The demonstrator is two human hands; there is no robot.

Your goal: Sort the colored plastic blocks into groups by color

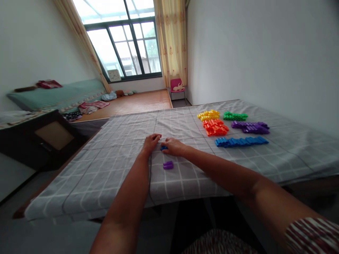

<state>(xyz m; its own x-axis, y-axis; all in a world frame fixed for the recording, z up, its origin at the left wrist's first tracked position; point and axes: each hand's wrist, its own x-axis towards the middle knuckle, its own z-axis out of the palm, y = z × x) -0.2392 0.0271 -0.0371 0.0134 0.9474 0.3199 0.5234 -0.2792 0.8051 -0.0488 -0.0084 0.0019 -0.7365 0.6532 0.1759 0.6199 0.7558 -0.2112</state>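
My right hand (172, 146) is closed, its fingertips on a small blue plastic piece (163, 148) low over the cloth; the hand partly hides it. My left hand (152, 142) rests just left of it, fingers loosely bent and apart, with nothing visible in them. Nearer to me lie purple plastic pieces (168, 165), side by side on the cloth. To the right are groups of similar shiny pieces: a long blue row (241, 141), a purple row (250, 127), an orange group (215, 127), a yellow group (208, 115) and a green row (235, 116).
A grey checked cloth (106, 169) covers the table, with light creases. A white wall (265, 60) runs along the right. Beyond the table are a wooden platform (143, 100), a pink chair (177, 84) and a window; a dark cabinet (37, 137) stands at left.
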